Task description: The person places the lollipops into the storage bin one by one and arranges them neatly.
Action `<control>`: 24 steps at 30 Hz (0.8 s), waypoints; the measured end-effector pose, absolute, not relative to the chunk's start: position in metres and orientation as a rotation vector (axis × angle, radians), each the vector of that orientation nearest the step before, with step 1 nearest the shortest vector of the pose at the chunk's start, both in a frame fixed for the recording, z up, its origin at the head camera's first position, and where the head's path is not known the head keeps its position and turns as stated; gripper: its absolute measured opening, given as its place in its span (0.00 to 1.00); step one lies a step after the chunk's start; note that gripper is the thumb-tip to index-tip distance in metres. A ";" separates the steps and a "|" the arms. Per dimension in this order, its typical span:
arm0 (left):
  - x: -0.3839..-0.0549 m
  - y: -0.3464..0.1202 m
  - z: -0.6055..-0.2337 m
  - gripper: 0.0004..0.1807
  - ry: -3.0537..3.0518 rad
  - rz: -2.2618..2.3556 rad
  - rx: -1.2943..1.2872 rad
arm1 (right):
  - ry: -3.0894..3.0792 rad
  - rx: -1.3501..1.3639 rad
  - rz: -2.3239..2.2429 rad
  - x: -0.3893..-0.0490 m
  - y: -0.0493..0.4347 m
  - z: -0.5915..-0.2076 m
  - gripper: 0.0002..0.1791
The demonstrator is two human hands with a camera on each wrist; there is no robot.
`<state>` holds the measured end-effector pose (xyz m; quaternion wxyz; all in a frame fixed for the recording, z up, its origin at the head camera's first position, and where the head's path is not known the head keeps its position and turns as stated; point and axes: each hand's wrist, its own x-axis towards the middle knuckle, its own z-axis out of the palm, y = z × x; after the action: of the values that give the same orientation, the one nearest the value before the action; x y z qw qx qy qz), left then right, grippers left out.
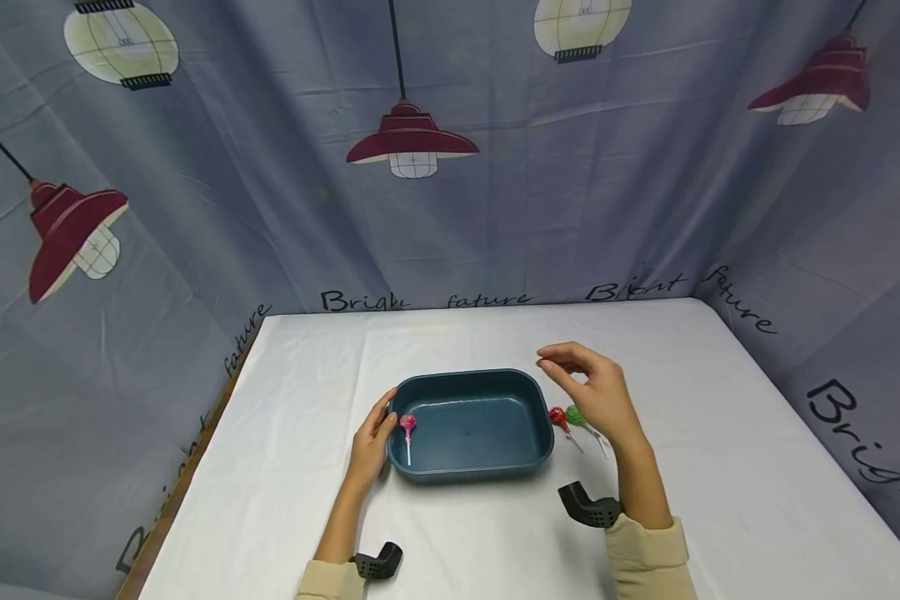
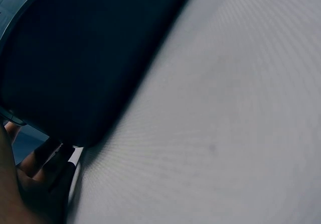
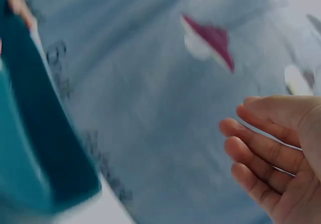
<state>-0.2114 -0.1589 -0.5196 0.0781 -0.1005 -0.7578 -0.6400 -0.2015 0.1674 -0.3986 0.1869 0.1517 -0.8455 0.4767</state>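
A dark teal plastic basin (image 1: 471,477) stands on the white table. My left hand (image 1: 370,442) holds its left end, with the thumb at the rim and the other fingers along the outer wall. Inside, against that left end, lies a pink lollipop (image 1: 408,423). To the right of the basin, a red lollipop (image 1: 558,416) and a green lollipop (image 1: 576,416) lie side by side, their sticks toward the front right. Above and just behind them is my right hand (image 1: 598,390). Its fingers (image 3: 261,146) are loosely bent, with nothing between them and the thumb.
A white cloth covers the table (image 1: 495,542), whose wooden edge (image 1: 187,475) shows on the left. Behind and at both sides hangs a grey-blue curtain (image 1: 270,217) printed with lamps and lettering. Each wrist carries a black camera mount (image 1: 589,505).
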 end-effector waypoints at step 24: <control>-0.213 -0.159 -0.519 0.22 -2.320 -1.902 -0.257 | -2.435 -0.397 1.343 -0.206 0.296 -0.539 0.23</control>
<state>-0.2132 -0.1589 -0.5190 0.0655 -0.0853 -0.7689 -0.6303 -0.2062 0.2959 -0.5387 0.1655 -0.1393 -0.8549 0.4716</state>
